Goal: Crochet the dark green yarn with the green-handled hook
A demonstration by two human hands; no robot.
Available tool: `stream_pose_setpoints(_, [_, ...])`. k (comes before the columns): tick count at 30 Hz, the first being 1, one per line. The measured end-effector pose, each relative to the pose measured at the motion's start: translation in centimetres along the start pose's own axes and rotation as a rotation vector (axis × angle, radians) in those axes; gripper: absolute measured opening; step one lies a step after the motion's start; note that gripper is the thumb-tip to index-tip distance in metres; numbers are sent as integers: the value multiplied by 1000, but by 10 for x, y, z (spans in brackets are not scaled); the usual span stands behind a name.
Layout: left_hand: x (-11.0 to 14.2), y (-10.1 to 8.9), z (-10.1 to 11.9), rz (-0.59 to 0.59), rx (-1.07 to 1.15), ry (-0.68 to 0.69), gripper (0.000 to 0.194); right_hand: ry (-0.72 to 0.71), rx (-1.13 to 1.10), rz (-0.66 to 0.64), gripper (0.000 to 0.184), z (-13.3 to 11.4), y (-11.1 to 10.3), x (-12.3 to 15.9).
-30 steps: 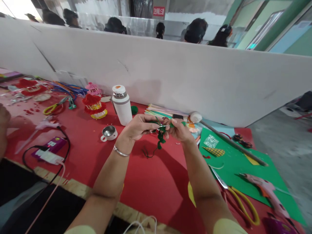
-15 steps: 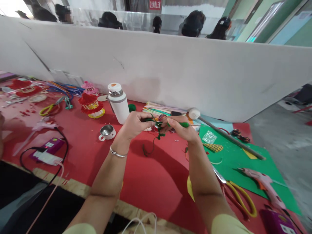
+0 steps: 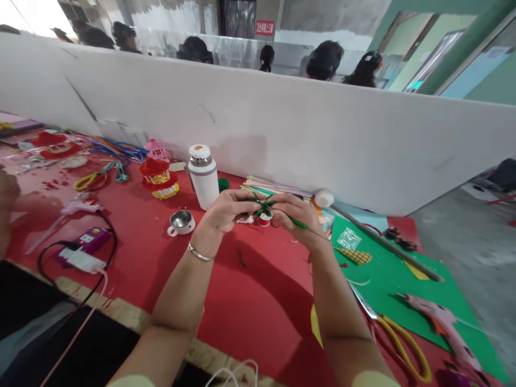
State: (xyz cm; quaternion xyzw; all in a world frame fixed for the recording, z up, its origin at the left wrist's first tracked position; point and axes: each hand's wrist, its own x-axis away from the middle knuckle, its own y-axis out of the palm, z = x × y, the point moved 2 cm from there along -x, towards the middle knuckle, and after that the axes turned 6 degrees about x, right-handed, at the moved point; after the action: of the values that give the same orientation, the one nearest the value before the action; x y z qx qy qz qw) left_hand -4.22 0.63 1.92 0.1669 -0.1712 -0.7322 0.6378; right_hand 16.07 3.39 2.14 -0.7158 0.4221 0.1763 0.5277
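Note:
A green piece of bent strands, like pipe cleaner [image 3: 264, 205], is held up between both hands above the red tabletop. My left hand [image 3: 230, 209] pinches its left side between thumb and fingers. My right hand [image 3: 296, 215] grips its right side, fingers curled; a green end with a thin wire sticks out below that palm toward the wrist. Just under the fingers stands a small red-and-white round container [image 3: 264, 219]. A short dark green strand [image 3: 241, 258] shows below. Fingers partly hide the held piece's shape.
Left of my hands stand a white thermos [image 3: 205, 180], a metal cup [image 3: 181, 221] and a red-yellow ornament [image 3: 158, 177]. To the right lie scissors [image 3: 387, 325], a pink glue gun [image 3: 441, 317] and a long rod [image 3: 387, 242] on green sheet. A white partition [image 3: 282, 134] rises behind.
The view has tilted up slightly. Both hands have drawn closer around the green piece, and its dangling part no longer hangs clearly below them. My right hand has turned, pointing the green end downward.

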Motion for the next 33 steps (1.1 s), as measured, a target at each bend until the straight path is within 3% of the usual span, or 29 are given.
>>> stream_pose_setpoints(4, [-4, -12, -1, 33, -159, 31, 26, 84, -79, -138, 29, -7, -18, -2])
stream_pose_setpoints(7, [-5, -11, -4, -46, -183, -24, 23, 245, -301, -176, 33, -1, -20, 2])
stream_pose_setpoints(10, [-3, -4, -6, -144, -135, -102, 24, 476, -705, -173, 32, 16, -7, 9])
stream_pose_setpoints(13, [0, 1, -7, -176, -47, -150, 23, 549, -1035, -118, 44, 29, 16, 10])
stream_pose_setpoints(15, [0, 2, -6, -139, -15, -135, 24, 562, -1131, -109, 48, 31, 30, 7])
stream_pose_setpoints(17, [0, 3, -5, -68, -1, -69, 29, 593, -1100, 18, 48, 29, 40, 3])
stream_pose_setpoints(19, [-1, 5, -5, 28, 19, 21, 38, 573, -927, 176, 47, 22, 43, 1])
stream_pose_setpoints(23, [-2, 12, -7, 170, 70, 105, 39, 344, -374, 340, 45, 4, 38, 2])
stream_pose_setpoints(27, [-3, 17, -10, 185, 101, 121, 37, 239, -99, 412, 47, 2, 36, 6])
stream_pose_setpoints(33, [-4, 20, -15, 173, 112, 130, 40, 298, -157, 358, 49, 8, 43, 10])
